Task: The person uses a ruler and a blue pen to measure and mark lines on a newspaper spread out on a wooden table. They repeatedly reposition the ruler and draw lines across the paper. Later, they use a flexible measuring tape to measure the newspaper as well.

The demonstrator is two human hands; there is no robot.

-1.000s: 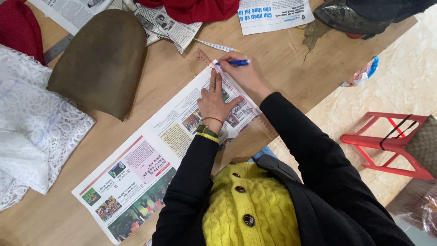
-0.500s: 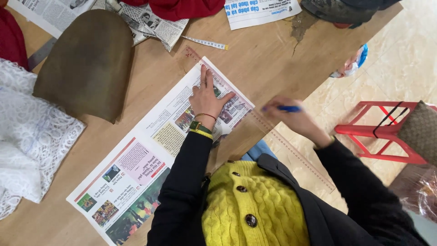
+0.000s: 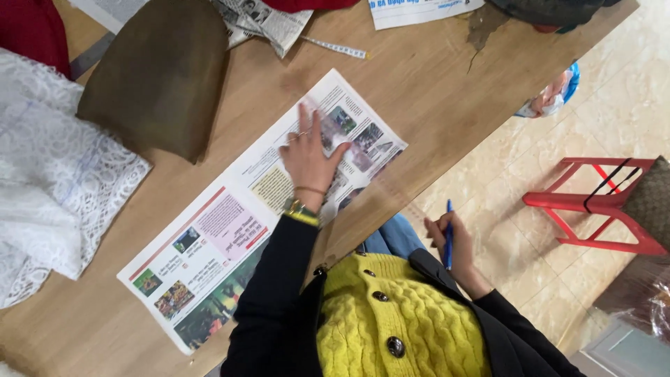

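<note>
Left hand (image 3: 310,157) lies flat, fingers spread & unclenched, palm down on the newspaper sheet (image 3: 258,209), holding nothing, just pressing thin printed paper w/ colour photos. Sheet is a long rectangle, lying diagonally on the smooth wood-grain table (image 3: 419,91), its far-right corner close to the table's right edge, near end close to the table's front edge. Hand sits on the sheet's upper half.

Right hand (image 3: 452,246) is off the table, past its right edge, over the tiled floor, fingers curled round a slim blue pen (image 3: 448,234), well apart from the sheet.

Near the table's left edge: white lace fabric (image 3: 49,174), open-patterned & crumpled. Beside it, toward the far edge, a brown rounded felt-like piece (image 3: 160,77), dome-shaped. White tape measure (image 3: 335,47) lies by the far edge. Red plastic stool (image 3: 593,209) stands on the floor.
</note>
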